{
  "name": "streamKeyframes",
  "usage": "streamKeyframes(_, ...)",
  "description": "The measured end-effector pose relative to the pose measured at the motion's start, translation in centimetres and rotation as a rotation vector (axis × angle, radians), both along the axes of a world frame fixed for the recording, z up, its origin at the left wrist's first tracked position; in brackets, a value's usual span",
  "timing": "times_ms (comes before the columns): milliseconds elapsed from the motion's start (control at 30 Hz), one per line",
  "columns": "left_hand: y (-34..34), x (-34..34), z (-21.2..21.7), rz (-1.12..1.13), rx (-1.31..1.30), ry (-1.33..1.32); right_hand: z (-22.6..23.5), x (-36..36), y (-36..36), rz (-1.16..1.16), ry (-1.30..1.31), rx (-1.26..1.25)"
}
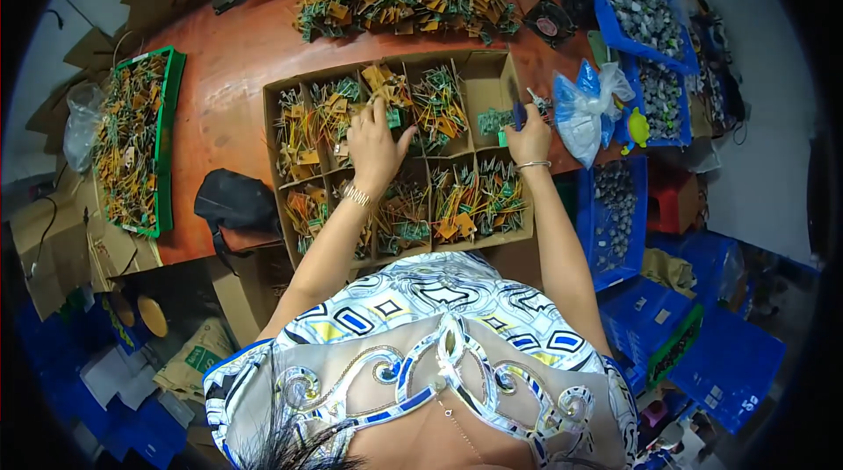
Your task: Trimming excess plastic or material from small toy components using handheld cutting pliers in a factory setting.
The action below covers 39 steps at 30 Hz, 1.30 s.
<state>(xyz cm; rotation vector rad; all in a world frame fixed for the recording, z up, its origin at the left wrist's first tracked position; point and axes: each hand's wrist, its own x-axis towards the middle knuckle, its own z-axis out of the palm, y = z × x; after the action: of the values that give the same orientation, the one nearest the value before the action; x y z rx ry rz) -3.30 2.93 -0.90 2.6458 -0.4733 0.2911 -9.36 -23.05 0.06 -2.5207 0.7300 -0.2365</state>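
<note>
A divided cardboard box [283, 84] stands in front of me, its compartments filled with small orange and green circuit boards [439, 108] with wire leads. My left hand [376, 143] reaches over the upper middle compartments, fingers stretched onto the boards and thumb apart. At the box's right edge, my right hand [530, 138] is closed around a dark, slim, upright tool [517, 104]; its exact kind is unclear. Beside that hand, a few green boards [495, 123] lie in the upper right compartment, whose cardboard bottom shows. A small metallic cluster [539, 101] sits just beyond my right fingers.
More boards are heaped [404, 3] behind the box. A green tray [165, 145] of boards stands at left, near a black pouch [234, 199]. On the right are a clear bag of white material [575, 123], blue bins [601, 9] of small grey parts and a yellow toy-like figure [637, 126].
</note>
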Motion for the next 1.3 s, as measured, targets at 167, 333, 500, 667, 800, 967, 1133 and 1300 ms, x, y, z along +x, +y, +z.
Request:
streamKeyframes(167,0.9,1.4,-0.6,0.022,-0.169,-0.013,0.6,-2.1,-1.0,-0.014,-0.311,0.622)
streamKeyframes(333,2.7,-1.5,2.1,-0.124,-1.400,0.759,5.7,-5.0,2.3,-0.021,-0.348,1.242)
streamKeyframes(500,0.9,-3.8,4.1,-0.379,-1.760,1.028,10.6,-6.4,5.2,0.356,-0.207,1.093)
streamKeyframes(667,-0.1,-6.4,8.0,-0.174,-1.707,1.280,13.0,-5.9,7.5,0.377,-0.196,0.773)
streamKeyframes(800,-2.2,-8.4,10.3,0.066,-1.582,1.190,12.4,-5.7,8.7,0.342,-0.271,0.527)
streamKeyframes(967,-3.0,-7.7,9.3,0.147,-1.662,1.222,12.2,-5.4,9.0,0.293,-0.352,0.355)
streamKeyframes(1133,-3.5,-7.7,9.2,0.177,-1.705,1.082,14.2,-7.1,8.9,0.334,-0.490,0.328)
streamKeyframes(1300,-3.9,-7.9,9.2,0.001,-1.786,1.086,12.7,-6.4,9.7,0.433,-0.528,0.105)
